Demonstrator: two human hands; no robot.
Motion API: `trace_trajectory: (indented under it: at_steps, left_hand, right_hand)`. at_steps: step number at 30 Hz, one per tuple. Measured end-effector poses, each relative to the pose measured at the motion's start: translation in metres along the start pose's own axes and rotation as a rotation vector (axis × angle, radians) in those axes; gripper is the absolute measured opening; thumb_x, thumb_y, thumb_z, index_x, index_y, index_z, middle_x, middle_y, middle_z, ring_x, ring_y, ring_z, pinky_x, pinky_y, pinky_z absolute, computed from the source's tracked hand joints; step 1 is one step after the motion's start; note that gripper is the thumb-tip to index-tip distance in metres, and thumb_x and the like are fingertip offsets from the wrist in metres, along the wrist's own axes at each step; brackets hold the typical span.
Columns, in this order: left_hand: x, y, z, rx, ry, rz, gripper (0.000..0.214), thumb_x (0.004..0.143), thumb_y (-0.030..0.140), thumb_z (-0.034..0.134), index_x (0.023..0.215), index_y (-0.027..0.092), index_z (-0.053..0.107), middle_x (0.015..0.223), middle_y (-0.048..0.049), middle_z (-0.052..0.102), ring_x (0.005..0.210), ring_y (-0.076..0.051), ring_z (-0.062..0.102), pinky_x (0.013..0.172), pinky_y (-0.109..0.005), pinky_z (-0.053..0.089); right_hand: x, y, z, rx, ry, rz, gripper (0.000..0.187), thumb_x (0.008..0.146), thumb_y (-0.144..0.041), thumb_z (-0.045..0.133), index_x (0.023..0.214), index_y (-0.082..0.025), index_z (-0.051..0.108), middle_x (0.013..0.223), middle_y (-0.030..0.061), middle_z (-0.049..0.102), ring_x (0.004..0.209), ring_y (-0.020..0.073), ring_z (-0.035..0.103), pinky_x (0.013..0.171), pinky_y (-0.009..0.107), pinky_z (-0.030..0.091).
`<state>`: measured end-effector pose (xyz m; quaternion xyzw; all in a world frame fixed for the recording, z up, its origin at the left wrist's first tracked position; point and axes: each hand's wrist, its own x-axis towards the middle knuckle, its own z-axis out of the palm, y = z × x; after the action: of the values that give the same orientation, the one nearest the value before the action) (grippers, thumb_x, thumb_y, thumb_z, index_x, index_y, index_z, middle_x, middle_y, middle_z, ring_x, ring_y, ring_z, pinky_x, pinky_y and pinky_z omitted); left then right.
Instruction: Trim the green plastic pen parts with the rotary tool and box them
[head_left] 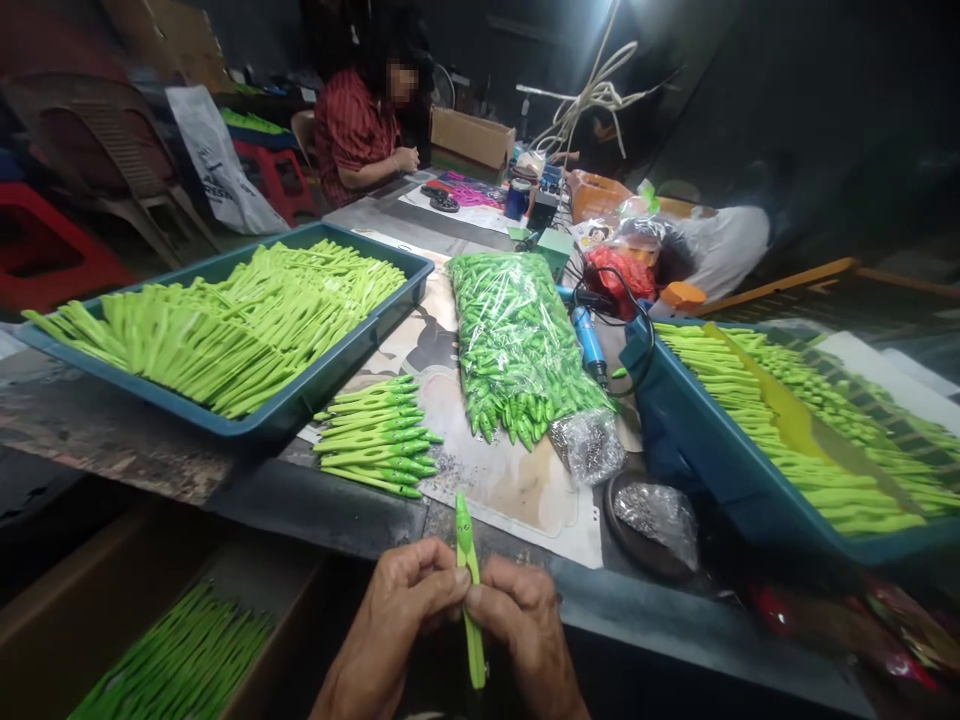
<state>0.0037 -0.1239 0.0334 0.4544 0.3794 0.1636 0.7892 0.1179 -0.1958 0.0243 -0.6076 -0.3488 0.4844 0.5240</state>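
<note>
A slim green plastic piece (472,655) stands nearly upright in front of me, with a darker green pointed tip and small dark dots near it. My left hand (401,605) pinches its middle from one side. From the other side my right hand (525,615) grips it, thumbs almost touching. Just beyond, similar pieces with darker tips (379,435) lie in a row on the table. A clear bag full of small green tips (517,345) lies behind them. Small metal parts fill a clear bag (589,445) and another bag (660,520) in a dark round dish.
Light green pieces fill a blue tray (232,425) at left and a blue bin (697,430) at right. A blue electric screwdriver (589,340) lies beside the bag. Finished-looking green pieces (180,660) lie in a box below left. Another person (360,130) sits across the table.
</note>
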Motion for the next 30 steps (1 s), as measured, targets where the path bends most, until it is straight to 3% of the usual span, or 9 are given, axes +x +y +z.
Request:
trace_trajectory:
  at_steps: [6, 14, 30]
  left_hand:
    - [0.000, 0.001, 0.000, -0.112, 0.000, -0.025, 0.020, 0.071, 0.027, 0.056, 0.059, 0.016, 0.044, 0.053, 0.0059, 0.034, 0.053, -0.008, 0.027, 0.049, -0.021, 0.023]
    - [-0.002, -0.001, -0.004, -0.130, 0.010, -0.006, 0.019, 0.071, 0.025, 0.054, 0.058, 0.017, 0.043, 0.053, 0.0061, 0.031, 0.053, -0.008, 0.024, 0.050, -0.021, 0.023]
    - [-0.007, -0.008, -0.015, -0.141, 0.051, 0.005, 0.018, 0.070, 0.025, 0.054, 0.058, 0.016, 0.044, 0.054, 0.0057, 0.034, 0.053, -0.008, 0.025, 0.050, -0.022, 0.023]
  right_hand:
    - [-0.001, 0.008, 0.007, 0.159, 0.026, 0.030, 0.028, 0.072, -0.034, 0.053, 0.053, -0.016, 0.045, 0.049, -0.0039, 0.030, 0.048, 0.0083, 0.028, 0.045, 0.023, 0.023]
    - [0.001, 0.004, 0.012, 0.116, 0.056, 0.075, 0.030, 0.070, -0.034, 0.052, 0.049, -0.018, 0.036, 0.047, -0.0048, 0.028, 0.046, 0.0075, 0.025, 0.044, 0.023, 0.020]
    - [0.000, 0.007, 0.025, 0.167, 0.070, 0.152, 0.029, 0.068, -0.034, 0.053, 0.048, -0.017, 0.040, 0.044, -0.0050, 0.030, 0.043, 0.0064, 0.024, 0.042, 0.022, 0.018]
